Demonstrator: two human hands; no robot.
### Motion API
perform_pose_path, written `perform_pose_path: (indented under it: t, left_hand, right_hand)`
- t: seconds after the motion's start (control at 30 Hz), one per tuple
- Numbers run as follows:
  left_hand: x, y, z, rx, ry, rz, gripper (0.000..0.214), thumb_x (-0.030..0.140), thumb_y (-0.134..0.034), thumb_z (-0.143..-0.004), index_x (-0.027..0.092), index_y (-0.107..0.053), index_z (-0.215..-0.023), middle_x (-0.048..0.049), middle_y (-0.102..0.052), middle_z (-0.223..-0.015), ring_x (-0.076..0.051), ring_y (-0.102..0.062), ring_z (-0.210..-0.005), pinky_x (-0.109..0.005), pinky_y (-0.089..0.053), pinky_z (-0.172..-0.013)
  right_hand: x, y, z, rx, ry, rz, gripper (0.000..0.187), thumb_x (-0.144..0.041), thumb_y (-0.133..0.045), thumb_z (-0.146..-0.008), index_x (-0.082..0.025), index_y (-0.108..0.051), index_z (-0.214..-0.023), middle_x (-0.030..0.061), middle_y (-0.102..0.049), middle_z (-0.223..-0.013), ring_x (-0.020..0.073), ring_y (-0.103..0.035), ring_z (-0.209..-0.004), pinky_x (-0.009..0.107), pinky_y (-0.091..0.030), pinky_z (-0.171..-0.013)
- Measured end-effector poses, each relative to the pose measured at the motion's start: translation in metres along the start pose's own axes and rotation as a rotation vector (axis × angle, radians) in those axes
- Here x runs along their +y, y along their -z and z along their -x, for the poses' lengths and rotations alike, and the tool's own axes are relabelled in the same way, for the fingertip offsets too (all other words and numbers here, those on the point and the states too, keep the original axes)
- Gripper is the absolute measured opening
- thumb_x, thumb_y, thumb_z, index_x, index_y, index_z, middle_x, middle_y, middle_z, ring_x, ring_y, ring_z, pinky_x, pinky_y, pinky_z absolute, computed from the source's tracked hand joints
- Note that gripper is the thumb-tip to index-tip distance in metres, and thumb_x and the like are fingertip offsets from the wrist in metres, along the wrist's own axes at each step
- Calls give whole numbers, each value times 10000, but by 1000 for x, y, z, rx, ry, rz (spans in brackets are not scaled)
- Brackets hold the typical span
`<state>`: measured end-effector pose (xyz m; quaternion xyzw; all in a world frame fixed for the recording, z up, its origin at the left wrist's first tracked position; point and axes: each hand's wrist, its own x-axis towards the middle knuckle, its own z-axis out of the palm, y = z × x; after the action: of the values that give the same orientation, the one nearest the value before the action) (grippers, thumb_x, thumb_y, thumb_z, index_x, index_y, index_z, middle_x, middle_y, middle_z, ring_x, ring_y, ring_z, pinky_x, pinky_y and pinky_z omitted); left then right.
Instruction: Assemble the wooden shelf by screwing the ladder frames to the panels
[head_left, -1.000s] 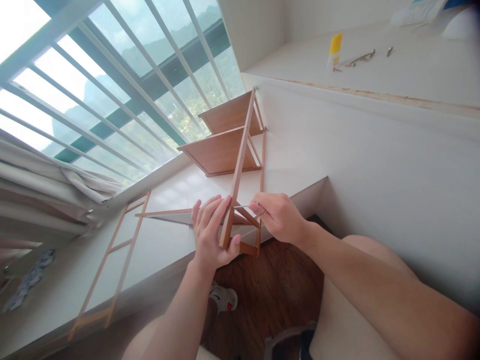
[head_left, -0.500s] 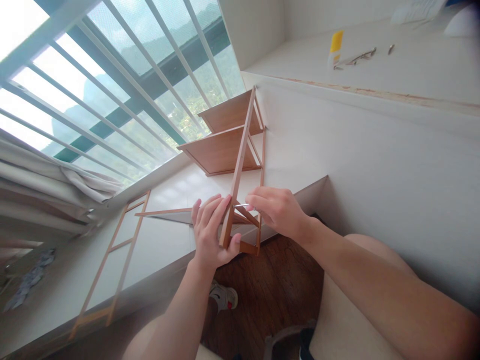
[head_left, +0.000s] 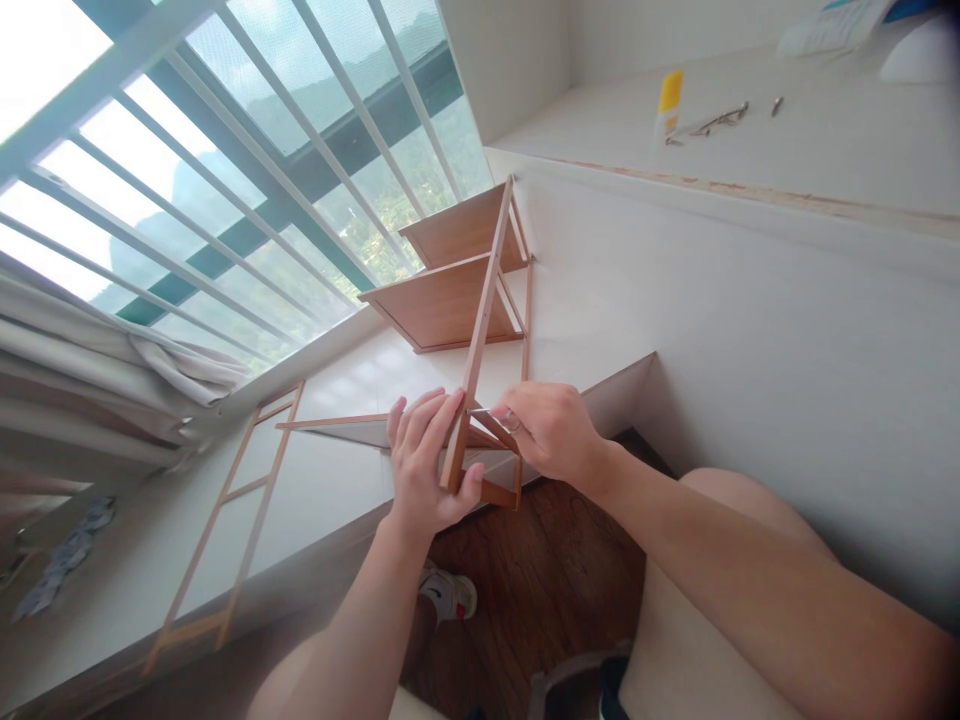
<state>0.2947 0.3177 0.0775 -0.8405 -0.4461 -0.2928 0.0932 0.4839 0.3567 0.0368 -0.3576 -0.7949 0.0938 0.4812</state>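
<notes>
White sill [head_left: 322, 490] runs under a barred window [head_left: 247, 170], bright daylight, view tilted. Far left – bunched curtain [head_left: 112, 370], pale, folded. On the sill lies a loose side frame [head_left: 225, 530], thin wooden ladder shape, flat. Next, a flat panel [head_left: 337, 428] on the sill, thin brown edge showing.

Left hand [head_left: 424, 465] comes up from below, forearm straight, fingers extended and pressed flat against the upright rail of the shelf [head_left: 450, 300], thumb hooked round the rail's lower end – clamped on the rail. Shelf is wood-grain brown, two flat boards between slim square rails, lying tipped over on the sill with its near end overhanging the edge.

Right hand [head_left: 551, 430] reaches in from the right, wrist bent, fingers curled, pinching a thin metal key [head_left: 487, 411], tip at the rail just beside the left fingertips.

Below: dark wood floor [head_left: 540, 590], a shoe [head_left: 450, 592]. Upper right, a white ledge [head_left: 825, 140] with a yellow-capped tube [head_left: 667, 100] and small metal hardware [head_left: 720, 118].
</notes>
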Motion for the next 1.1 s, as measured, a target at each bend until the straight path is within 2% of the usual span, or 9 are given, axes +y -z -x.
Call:
perform_pose_path:
  t: [0.17,0.33,0.4,0.8,0.97,1.1]
  left_hand:
    - [-2,0,1,-17,7,-14,653,481,-491,-795,166,-451,-1365,-128,-542,-1276,-284,-472,-1248,-469,-185,-1151]
    - [-1,1,1,-36,9,-22,655,472,-497,-798,162,-446,-1372,-130,-540,-1285,-287,-473,-1251,-464,-180,-1151]
    - [0,1,0,-31,6,-19,657,478,-493,-798,159,-447,-1370,-130,-542,-1281,-286,-475,-1251,-461,-182,-1152]
    - [1,-1,-2,-9,-17,-1,661,496,-493,-794,152,-458,-1357,-135,-553,-1258,-292,-482,-1245,-476,-191,-1148]
    - [1,0,-1,0,-18,-23,672,517,-482,-797,156,-454,-1363,-135,-557,-1256,-295,-492,-1241,-480,-158,-1161]
    - [0,1,0,-46,-7,-43,730,543,-509,-788,164,-403,-1404,-133,-543,-1292,-304,-462,-1280,-484,-128,-1174]
  right_hand:
    - [-10,2,-2,-53,-162,-13,435,-352,-312,-988,-164,-499,-643,16,-521,-569,103,-392,-535,283,-225,-583]
    - [-24,7,-2,-80,-414,-220,520,-401,-279,-990,-172,-429,-548,-2,-436,-484,92,-344,-472,277,-204,-538]
    - [-27,8,-2,-73,-469,-288,530,-420,-274,-989,-175,-415,-540,-3,-426,-478,94,-358,-478,271,-208,-532]
    - [-28,8,-3,-38,-571,-461,561,-446,-313,-971,-175,-412,-490,-7,-405,-435,90,-360,-458,261,-238,-516]
    - [-26,12,-5,-113,-627,-589,579,-446,-324,-964,-175,-409,-460,-15,-395,-408,89,-389,-455,255,-270,-523]
    - [-23,16,-7,-170,-617,-616,576,-430,-330,-958,-175,-413,-448,-18,-385,-407,87,-384,-456,256,-275,-523]
